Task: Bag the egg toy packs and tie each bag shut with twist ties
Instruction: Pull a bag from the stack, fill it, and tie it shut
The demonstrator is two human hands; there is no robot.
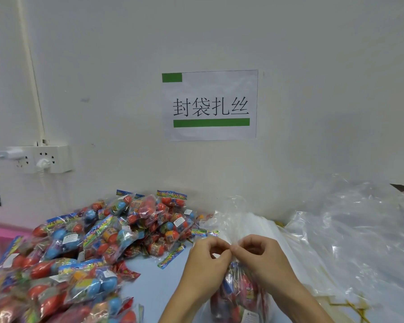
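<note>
The lower part of the clear bag (239, 297) ran off the bottom edge, so how many egg toy packs it held could not be counted; only red and blue shapes showed through the plastic between the two wrists. Whether a twist tie was already around the bag's neck could not be made out, since the fingers covered that spot. The left side of the pile of egg toy packs (84, 248) was blurred and cut off by the frame.

The left hand (208, 255) and the right hand (259, 252) met fingertip to fingertip directly above the filled bag, both with fingers curled and pinching the gathered plastic at its neck. The bag stood on the pale blue table (149, 285), right under the hands and near the bottom centre of the view. The loose pile of packs lay to the left of the hands, reaching back to the wall. A heap of empty clear bags (350, 231) lay to the right, just beside the right hand. A few yellowish twist ties (357, 306) lay at the lower right, near the heap's edge. On the wall hung a printed sign (210, 104) and, further left, a socket strip (44, 158).
</note>
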